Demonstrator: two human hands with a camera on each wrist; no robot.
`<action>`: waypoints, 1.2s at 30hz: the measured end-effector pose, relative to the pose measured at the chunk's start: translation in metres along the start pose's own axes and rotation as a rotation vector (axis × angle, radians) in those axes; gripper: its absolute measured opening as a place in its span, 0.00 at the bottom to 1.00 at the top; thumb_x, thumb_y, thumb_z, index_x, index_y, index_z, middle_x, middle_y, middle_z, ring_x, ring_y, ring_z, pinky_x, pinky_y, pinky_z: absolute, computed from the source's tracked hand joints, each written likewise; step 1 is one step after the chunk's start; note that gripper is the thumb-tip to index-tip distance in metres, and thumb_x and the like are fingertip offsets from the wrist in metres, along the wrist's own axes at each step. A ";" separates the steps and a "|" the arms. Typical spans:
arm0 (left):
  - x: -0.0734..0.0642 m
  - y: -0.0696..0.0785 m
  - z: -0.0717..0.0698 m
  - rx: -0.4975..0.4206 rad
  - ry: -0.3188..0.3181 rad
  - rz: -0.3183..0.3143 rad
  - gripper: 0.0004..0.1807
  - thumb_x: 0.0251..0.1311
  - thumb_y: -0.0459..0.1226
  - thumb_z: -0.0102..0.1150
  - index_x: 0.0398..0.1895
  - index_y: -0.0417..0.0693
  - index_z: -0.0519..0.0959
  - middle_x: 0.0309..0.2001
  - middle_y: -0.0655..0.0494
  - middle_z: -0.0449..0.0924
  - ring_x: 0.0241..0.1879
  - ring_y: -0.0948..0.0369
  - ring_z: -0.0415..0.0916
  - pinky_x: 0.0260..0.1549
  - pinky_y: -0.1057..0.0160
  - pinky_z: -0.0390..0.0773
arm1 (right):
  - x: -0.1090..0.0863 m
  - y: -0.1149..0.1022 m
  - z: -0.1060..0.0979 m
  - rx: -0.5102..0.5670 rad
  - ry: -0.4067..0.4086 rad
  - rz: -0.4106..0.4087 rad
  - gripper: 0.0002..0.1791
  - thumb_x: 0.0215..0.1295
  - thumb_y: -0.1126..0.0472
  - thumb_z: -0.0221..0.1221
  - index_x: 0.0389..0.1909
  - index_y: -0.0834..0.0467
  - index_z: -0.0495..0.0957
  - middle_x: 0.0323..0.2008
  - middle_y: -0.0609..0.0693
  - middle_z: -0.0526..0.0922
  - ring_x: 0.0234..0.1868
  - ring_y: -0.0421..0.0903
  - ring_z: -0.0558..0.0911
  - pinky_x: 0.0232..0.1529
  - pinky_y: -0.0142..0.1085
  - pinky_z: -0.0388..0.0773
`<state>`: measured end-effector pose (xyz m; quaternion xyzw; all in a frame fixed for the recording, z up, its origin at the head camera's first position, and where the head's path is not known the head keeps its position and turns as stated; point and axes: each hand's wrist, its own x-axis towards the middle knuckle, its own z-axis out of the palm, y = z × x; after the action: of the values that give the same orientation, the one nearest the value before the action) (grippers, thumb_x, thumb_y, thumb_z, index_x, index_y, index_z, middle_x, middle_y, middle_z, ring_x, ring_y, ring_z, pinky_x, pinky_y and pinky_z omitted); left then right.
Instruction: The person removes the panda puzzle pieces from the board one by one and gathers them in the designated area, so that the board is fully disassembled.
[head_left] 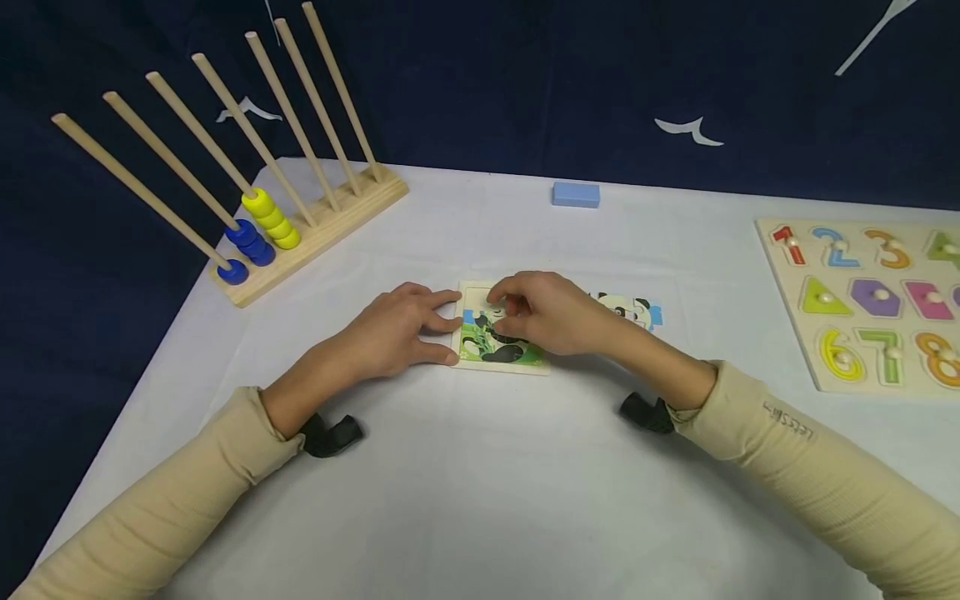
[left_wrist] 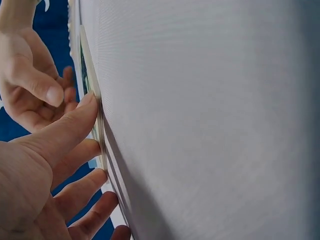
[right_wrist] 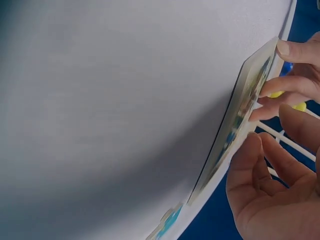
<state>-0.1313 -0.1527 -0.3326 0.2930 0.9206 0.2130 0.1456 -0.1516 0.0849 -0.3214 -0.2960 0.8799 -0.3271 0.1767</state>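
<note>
A small wooden jigsaw board (head_left: 498,367) with a panda picture lies on the white table. My left hand (head_left: 397,329) rests at its left side with relaxed fingers; in the left wrist view the thumb and fingertips touch the board's edge (left_wrist: 89,62). Over the board's upper right hovers my right hand (head_left: 558,317), fingers loosely bent and covering part of the picture. The right wrist view shows a gap between that hand's thumb and fingers (right_wrist: 245,160), with nothing in it. A panda-face puzzle piece (head_left: 633,310) lies beyond the right wrist, partly hidden by it.
At the back left stands a wooden bead stand (head_left: 322,237) with tall rods and blue and yellow beads. A blue block (head_left: 576,195) lies near the far edge. A number-and-shape peg board (head_left: 806,337) lies on the right. A dark blue cloth (head_left: 487,83) hangs behind.
</note>
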 end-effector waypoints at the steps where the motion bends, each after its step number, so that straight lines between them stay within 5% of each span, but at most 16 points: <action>1: 0.000 0.000 -0.001 -0.002 -0.002 0.000 0.28 0.55 0.45 0.73 0.58 0.43 0.81 0.70 0.47 0.66 0.67 0.45 0.62 0.62 0.44 0.63 | 0.003 -0.001 0.001 0.001 -0.014 0.005 0.18 0.63 0.64 0.64 0.53 0.66 0.79 0.34 0.51 0.78 0.34 0.47 0.74 0.39 0.40 0.71; 9: 0.001 0.001 -0.002 -0.034 -0.014 -0.012 0.27 0.55 0.44 0.73 0.57 0.42 0.81 0.70 0.48 0.66 0.68 0.46 0.60 0.64 0.47 0.61 | 0.012 -0.006 0.003 -0.068 -0.097 0.029 0.23 0.62 0.63 0.64 0.57 0.68 0.79 0.41 0.54 0.78 0.40 0.49 0.74 0.44 0.41 0.71; 36: 0.001 0.001 -0.004 0.000 -0.023 -0.029 0.28 0.55 0.45 0.73 0.57 0.43 0.80 0.69 0.48 0.67 0.67 0.47 0.62 0.64 0.50 0.63 | 0.017 -0.013 0.013 -0.119 -0.038 0.034 0.14 0.61 0.65 0.66 0.44 0.63 0.74 0.35 0.53 0.71 0.37 0.49 0.70 0.40 0.40 0.68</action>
<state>-0.1334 -0.1522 -0.3292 0.2818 0.9231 0.2077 0.1592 -0.1529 0.0598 -0.3243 -0.2971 0.8991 -0.2656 0.1808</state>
